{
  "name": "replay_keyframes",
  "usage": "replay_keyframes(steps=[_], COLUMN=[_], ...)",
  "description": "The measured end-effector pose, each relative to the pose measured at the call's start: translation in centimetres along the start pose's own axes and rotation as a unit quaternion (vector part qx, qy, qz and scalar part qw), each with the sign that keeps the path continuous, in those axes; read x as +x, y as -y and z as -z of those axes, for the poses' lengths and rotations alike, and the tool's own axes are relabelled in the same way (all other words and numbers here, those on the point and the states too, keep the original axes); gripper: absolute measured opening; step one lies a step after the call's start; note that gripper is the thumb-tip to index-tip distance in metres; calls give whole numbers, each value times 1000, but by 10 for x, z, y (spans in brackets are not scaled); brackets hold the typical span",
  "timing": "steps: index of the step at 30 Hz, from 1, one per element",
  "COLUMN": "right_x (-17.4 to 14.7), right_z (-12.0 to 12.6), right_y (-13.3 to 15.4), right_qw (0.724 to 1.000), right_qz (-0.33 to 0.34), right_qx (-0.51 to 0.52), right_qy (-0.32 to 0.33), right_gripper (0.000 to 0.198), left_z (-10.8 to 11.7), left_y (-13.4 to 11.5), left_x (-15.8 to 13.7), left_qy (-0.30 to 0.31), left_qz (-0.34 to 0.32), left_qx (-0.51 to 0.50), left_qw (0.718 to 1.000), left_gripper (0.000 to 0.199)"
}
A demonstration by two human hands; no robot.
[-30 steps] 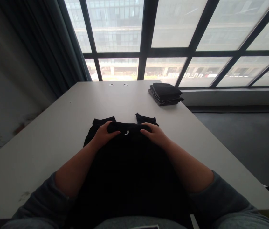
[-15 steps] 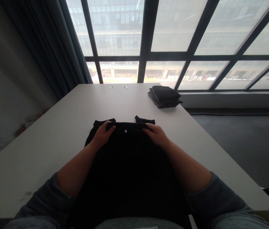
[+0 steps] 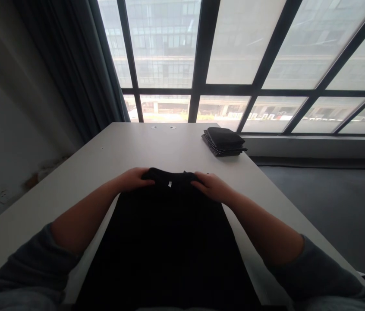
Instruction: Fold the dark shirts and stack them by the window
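A black top (image 3: 169,242) stretches from the middle of the white table (image 3: 130,147) towards my body, its near part running out of view at the bottom. A small white label (image 3: 170,184) shows just inside its far edge. My left hand (image 3: 135,179) grips the left end of that edge, thumb on the near side and fingers behind. At the right end my right hand (image 3: 210,185) pinches the cloth the same way. Between the hands the edge sags slightly. Small dark bits of cloth peek out beside my right hand; whatever lies behind the edge is hidden.
A stack of folded dark clothes (image 3: 224,141) lies near the table's far right corner. Two round cable inserts (image 3: 172,127) sit at the far edge. Beyond are large windows (image 3: 166,47), with a dark curtain (image 3: 82,77) at the left.
Both hands still hold the top's far edge, but my left hand has turned more sideways. The top looks drawn out, and the dark cloth ends beyond its edge are now mostly hidden.
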State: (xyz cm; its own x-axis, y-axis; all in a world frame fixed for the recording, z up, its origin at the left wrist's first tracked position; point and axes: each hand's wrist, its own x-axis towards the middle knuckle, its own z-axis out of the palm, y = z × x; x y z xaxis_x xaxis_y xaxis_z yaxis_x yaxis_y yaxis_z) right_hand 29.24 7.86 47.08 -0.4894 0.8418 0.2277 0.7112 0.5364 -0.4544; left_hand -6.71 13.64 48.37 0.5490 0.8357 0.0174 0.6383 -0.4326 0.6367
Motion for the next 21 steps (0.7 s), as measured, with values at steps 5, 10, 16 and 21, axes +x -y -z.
replay_keyframes(steps=[5, 10, 16, 21], right_x=[90, 182, 181, 125], right_z=[41, 50, -12, -32], right_y=[-21, -48, -102, -162], right_qw=[994, 972, 963, 967], right_qz=[-38, -114, -226, -236], right_qx=[-38, -115, -129, -93], right_qy=[-94, -171, -64, 32], right_gripper=[24, 46, 61, 42], left_z=[52, 68, -6, -26], left_y=[-3, 15, 64, 120], left_x=[67, 148, 162, 113], left_qy=[-111, -275, -178, -158], left_qz=[38, 121, 283, 294], left_qx=[65, 172, 186, 185], left_qw=[991, 938, 924, 924], left_gripper=[51, 52, 68, 60])
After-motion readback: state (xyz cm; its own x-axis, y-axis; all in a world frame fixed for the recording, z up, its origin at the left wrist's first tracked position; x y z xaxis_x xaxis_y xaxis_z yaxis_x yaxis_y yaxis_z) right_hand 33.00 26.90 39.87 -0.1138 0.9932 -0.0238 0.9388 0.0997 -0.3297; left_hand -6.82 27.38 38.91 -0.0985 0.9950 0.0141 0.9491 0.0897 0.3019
